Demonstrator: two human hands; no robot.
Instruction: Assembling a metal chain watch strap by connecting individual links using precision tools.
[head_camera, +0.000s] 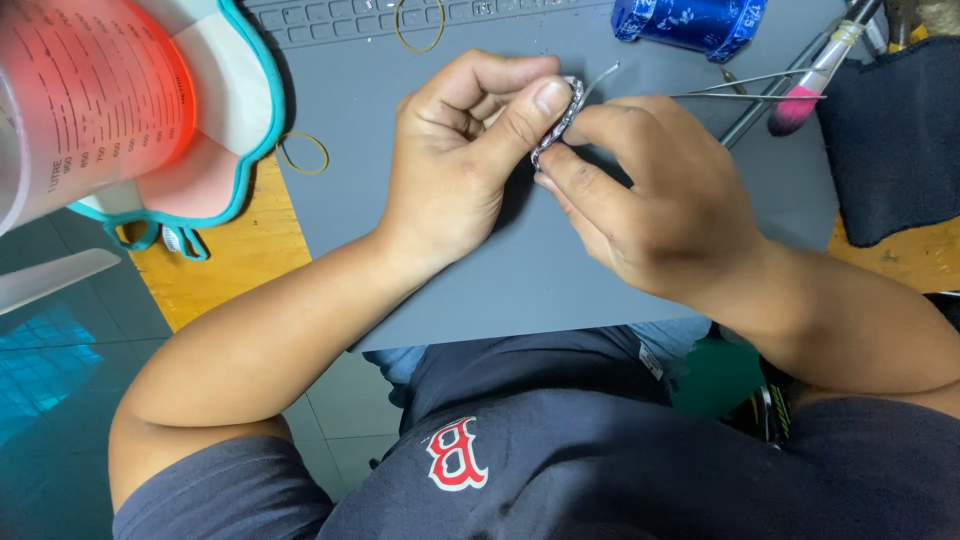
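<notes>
Open grey mat (520, 270) is left near the hands. The far right is crowded by tweezers (750, 88), a pink brush (800, 100) and a blue tin (690, 22); the left is blocked by a measuring jug (80, 100).

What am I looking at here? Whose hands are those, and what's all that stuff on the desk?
The one picture comes from a camera on a person's head, looking down at their own hands. The left hand and right hand pinch a small silvery ring with a thin wire poking out. They work over a grey mat on a wooden table. Around it lie rubber bands, a blue roll, tweezers, a pink brush and a measuring jug.
</notes>
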